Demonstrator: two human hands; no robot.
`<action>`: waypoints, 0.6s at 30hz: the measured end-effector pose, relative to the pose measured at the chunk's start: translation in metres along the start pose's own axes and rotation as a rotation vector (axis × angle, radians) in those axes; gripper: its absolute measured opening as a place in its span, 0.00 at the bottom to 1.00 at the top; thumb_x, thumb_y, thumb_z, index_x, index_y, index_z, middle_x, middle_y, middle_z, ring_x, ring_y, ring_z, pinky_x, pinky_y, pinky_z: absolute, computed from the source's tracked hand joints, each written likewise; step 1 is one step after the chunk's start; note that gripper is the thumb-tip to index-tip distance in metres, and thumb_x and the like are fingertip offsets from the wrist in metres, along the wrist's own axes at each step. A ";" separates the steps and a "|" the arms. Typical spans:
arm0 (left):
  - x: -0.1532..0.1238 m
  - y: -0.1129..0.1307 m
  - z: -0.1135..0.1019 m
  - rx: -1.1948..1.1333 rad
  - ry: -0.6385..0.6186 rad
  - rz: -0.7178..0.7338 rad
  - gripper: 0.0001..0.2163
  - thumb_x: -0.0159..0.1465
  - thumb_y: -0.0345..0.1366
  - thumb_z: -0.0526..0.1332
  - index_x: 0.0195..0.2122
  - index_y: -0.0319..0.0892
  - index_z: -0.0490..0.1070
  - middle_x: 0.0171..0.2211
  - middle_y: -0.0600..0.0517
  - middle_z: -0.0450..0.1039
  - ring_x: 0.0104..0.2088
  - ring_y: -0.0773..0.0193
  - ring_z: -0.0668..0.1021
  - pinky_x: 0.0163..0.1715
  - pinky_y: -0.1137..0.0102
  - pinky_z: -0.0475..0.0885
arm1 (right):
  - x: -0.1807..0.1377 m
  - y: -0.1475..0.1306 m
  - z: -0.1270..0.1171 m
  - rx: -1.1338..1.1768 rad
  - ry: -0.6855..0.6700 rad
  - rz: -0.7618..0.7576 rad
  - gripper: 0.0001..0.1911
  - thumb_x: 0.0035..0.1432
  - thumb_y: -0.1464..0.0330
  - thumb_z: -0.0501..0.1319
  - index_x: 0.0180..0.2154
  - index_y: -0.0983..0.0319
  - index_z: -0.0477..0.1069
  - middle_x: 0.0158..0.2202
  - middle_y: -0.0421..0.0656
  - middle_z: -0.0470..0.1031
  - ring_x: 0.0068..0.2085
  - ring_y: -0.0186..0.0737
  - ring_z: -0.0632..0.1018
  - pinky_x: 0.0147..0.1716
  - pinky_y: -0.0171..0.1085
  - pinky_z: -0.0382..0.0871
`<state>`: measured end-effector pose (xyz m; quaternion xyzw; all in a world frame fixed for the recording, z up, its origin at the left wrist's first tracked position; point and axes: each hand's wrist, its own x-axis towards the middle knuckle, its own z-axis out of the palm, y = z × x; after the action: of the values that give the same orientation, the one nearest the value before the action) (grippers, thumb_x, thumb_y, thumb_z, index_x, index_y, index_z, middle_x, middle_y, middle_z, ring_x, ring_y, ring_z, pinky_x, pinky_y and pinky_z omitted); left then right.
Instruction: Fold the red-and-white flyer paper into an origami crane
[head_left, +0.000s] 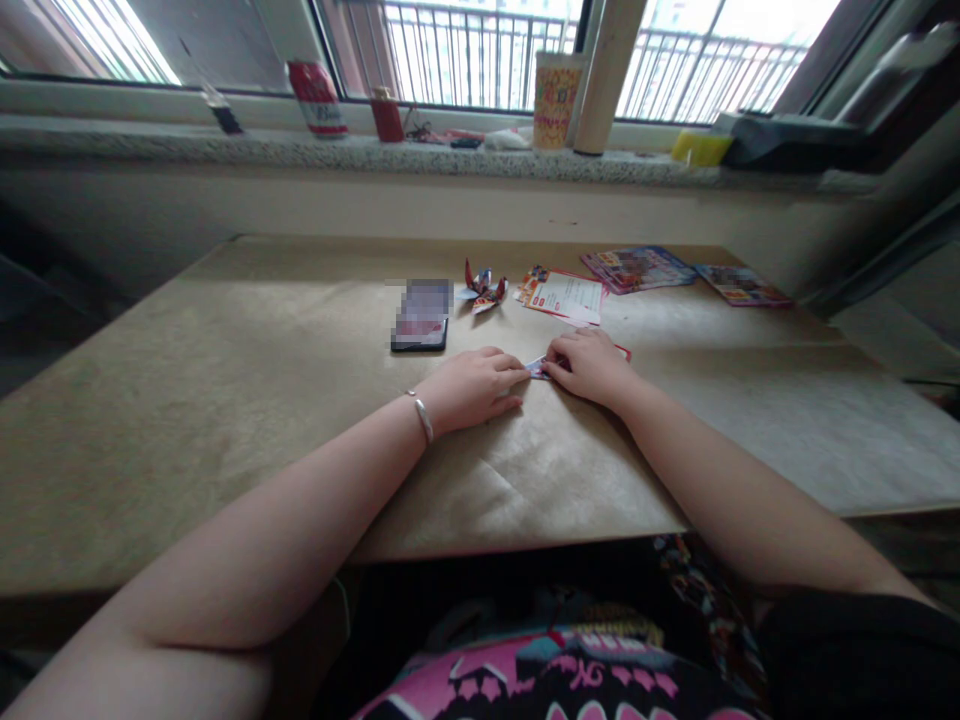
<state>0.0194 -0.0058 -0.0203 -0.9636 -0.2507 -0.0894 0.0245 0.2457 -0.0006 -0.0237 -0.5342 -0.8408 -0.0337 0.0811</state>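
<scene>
Both hands rest on the brown-paper-covered table (225,400), pressed on a small piece of printed paper (538,368) lying flat between them. My left hand (471,388), with a silver bangle on its wrist, has its fingers curled and their tips on the paper's left end. My right hand (589,365) covers the paper's right part with its fingers closed down on it; a red corner shows past it. Most of the paper is hidden under the fingers.
A phone (421,317) lies just beyond my left hand. A folded paper crane (483,290) stands behind it, with printed leaflets (570,296) and more colourful sheets (637,267) to the right. The windowsill (375,150) holds a can, cups and small items.
</scene>
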 end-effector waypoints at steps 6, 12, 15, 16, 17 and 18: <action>0.000 0.005 -0.005 0.085 -0.030 -0.046 0.15 0.68 0.41 0.55 0.50 0.41 0.73 0.44 0.45 0.74 0.42 0.58 0.76 0.43 0.65 0.73 | 0.002 0.002 0.002 0.071 -0.008 0.057 0.12 0.60 0.60 0.58 0.33 0.61 0.74 0.34 0.46 0.80 0.38 0.45 0.73 0.37 0.39 0.58; 0.001 0.008 -0.008 0.124 -0.032 -0.061 0.15 0.67 0.42 0.56 0.49 0.42 0.74 0.42 0.46 0.74 0.42 0.57 0.75 0.41 0.65 0.72 | 0.003 0.000 0.002 0.063 -0.036 0.086 0.11 0.60 0.61 0.58 0.34 0.60 0.74 0.36 0.46 0.80 0.39 0.46 0.73 0.37 0.40 0.58; 0.001 0.010 -0.008 0.134 -0.033 -0.083 0.14 0.67 0.42 0.56 0.49 0.42 0.75 0.42 0.46 0.74 0.41 0.58 0.75 0.40 0.65 0.72 | 0.004 -0.001 0.003 0.068 -0.038 0.105 0.10 0.60 0.62 0.58 0.34 0.60 0.74 0.35 0.46 0.79 0.40 0.47 0.73 0.36 0.39 0.59; 0.001 0.010 -0.008 0.136 -0.031 -0.090 0.14 0.67 0.42 0.56 0.49 0.42 0.75 0.41 0.46 0.74 0.41 0.58 0.75 0.40 0.65 0.72 | 0.004 -0.001 0.003 0.070 -0.037 0.108 0.10 0.60 0.62 0.58 0.34 0.60 0.74 0.35 0.47 0.79 0.40 0.47 0.73 0.36 0.39 0.59; 0.002 0.010 -0.007 0.136 -0.030 -0.095 0.14 0.67 0.42 0.56 0.49 0.42 0.75 0.41 0.46 0.74 0.40 0.58 0.75 0.40 0.65 0.72 | 0.004 -0.001 0.004 0.072 -0.036 0.110 0.10 0.60 0.62 0.58 0.34 0.60 0.74 0.35 0.47 0.79 0.40 0.47 0.73 0.36 0.39 0.60; 0.002 0.011 -0.007 0.136 -0.030 -0.097 0.14 0.67 0.42 0.56 0.49 0.42 0.74 0.42 0.46 0.74 0.40 0.58 0.75 0.40 0.64 0.72 | 0.004 -0.001 0.004 0.074 -0.034 0.110 0.10 0.60 0.62 0.58 0.34 0.60 0.73 0.35 0.47 0.79 0.40 0.47 0.73 0.36 0.39 0.60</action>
<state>0.0251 -0.0149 -0.0130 -0.9476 -0.3031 -0.0588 0.0816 0.2423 0.0030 -0.0270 -0.5767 -0.8121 0.0112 0.0881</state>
